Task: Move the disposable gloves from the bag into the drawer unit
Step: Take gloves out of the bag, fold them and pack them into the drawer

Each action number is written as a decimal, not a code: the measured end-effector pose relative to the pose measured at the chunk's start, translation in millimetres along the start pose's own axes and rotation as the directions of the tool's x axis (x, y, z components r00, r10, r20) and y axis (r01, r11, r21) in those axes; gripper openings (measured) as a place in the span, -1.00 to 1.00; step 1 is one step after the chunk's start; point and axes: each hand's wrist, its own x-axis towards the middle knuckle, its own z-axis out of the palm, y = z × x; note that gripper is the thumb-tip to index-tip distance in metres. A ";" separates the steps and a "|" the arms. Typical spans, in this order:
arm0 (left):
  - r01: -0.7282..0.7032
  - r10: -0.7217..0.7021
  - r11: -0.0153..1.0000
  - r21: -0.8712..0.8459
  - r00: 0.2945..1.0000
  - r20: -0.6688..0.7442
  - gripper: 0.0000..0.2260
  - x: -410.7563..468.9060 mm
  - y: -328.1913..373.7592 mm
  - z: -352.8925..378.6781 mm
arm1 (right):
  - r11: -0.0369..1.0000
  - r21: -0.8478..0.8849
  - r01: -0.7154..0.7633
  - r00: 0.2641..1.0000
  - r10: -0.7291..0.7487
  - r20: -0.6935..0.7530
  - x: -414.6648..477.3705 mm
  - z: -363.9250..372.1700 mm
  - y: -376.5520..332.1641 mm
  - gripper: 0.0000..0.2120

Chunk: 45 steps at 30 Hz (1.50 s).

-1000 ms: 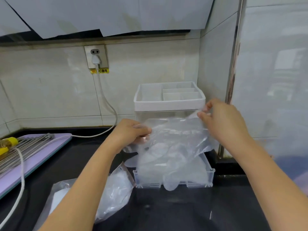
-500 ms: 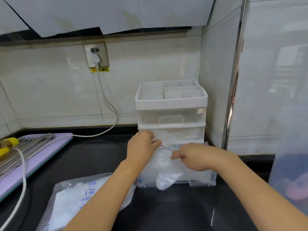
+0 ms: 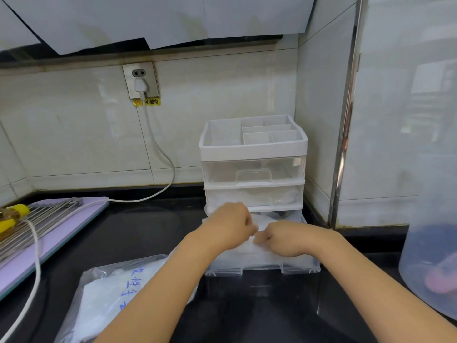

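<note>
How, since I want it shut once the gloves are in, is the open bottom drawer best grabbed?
Take the bottom drawer by the handle centred on its front wall, from the front: it stands pulled straight out, so a centred hold should slide it back squarely.

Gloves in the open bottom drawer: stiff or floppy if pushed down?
Likely floppy: the gloves lie crumpled as thin clear film. Probably very light, so they may spring back above the drawer rim. Possibly slippery; the film looks glossy.
</note>
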 end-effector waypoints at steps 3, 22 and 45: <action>0.053 -0.056 0.998 0.020 0.977 0.205 -0.76 3.4 -5.1 19.4 | 1.000 0.020 0.014 1.000 -0.014 0.018 -0.4 0.5 -0.4 -0.62; 0.418 -0.333 0.841 -0.342 0.900 0.281 -0.49 7.9 -5.9 3.7 | 0.954 0.214 -0.209 0.961 0.242 -0.137 11.4 -0.8 0.6 -0.76; 0.332 -0.332 0.935 -0.126 0.943 0.018 -0.49 -88.7 -129.4 -25.0 | 0.809 0.072 0.583 0.701 -0.457 -0.547 -26.9 47.1 -94.0 -0.76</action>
